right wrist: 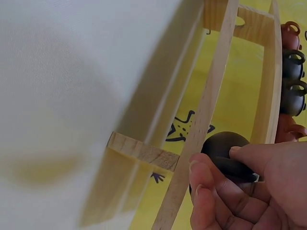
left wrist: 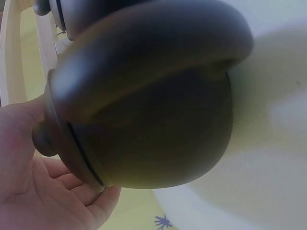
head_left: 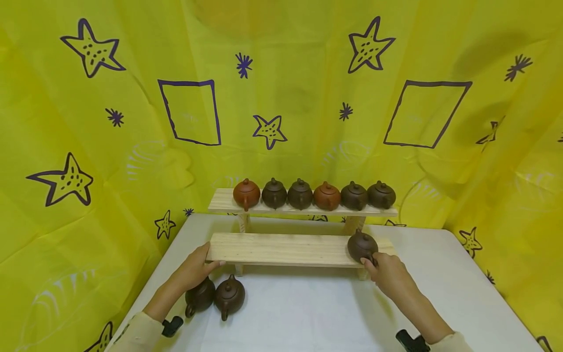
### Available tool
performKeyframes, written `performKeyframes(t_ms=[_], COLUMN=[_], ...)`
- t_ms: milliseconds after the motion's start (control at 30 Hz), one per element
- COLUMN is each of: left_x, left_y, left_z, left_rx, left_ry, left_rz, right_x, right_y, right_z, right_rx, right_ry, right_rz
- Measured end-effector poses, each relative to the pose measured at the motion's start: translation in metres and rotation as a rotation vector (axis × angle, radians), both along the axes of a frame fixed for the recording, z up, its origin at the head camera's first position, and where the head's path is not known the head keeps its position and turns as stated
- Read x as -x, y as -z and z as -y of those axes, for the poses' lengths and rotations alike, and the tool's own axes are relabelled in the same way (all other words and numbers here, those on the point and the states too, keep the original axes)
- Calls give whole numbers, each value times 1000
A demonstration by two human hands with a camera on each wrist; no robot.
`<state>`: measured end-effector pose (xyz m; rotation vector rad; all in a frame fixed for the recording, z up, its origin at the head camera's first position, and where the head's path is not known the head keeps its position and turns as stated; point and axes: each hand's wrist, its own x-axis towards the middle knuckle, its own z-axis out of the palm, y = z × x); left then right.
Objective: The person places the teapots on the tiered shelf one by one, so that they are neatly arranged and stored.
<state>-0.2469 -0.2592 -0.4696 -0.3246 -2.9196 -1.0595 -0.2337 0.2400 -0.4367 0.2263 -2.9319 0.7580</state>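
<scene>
On the right part of the two-tier wooden shelf's lower board (head_left: 281, 249) sits a dark brown teapot (head_left: 362, 245). My right hand (head_left: 390, 275) pinches its handle between thumb and fingers, as the right wrist view shows at the handle (right wrist: 232, 167). My left hand (head_left: 193, 266) grips the left end of the lower board, thumb along its front edge. Just below that hand stand two more dark teapots, one (head_left: 200, 295) partly covered by it and another (head_left: 229, 296) beside it. The nearer teapot (left wrist: 158, 129) fills much of the left wrist view, hiding part of the left hand.
Several teapots, dark brown and reddish, line the upper board (head_left: 222, 199), among them a reddish one (head_left: 246, 194) at the left end. The shelf stands on a white table (head_left: 299, 313). Behind and beside it hangs a yellow curtain (head_left: 303, 88) with drawn stars.
</scene>
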Motion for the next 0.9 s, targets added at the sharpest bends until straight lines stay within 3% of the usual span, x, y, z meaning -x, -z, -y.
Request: performKeyframes(t_ms=[200,467,733,900], left_x=[0,0,1,3], left_y=[1,0,2,4], left_z=[1,1,2,3], left_rx=[-2,-6,-11,-9], left_ry=[0,4,7,5], left_rz=[1,-9,-1,-11], right_x=[-1,-18,-29,-35], right_y=[-2,-11,23,46], right_z=[-2,12,71,128], right_rx=[-39,-19,170,225], right_ry=[-3,-43,-323,-434], right_rz=[25,308,366,348])
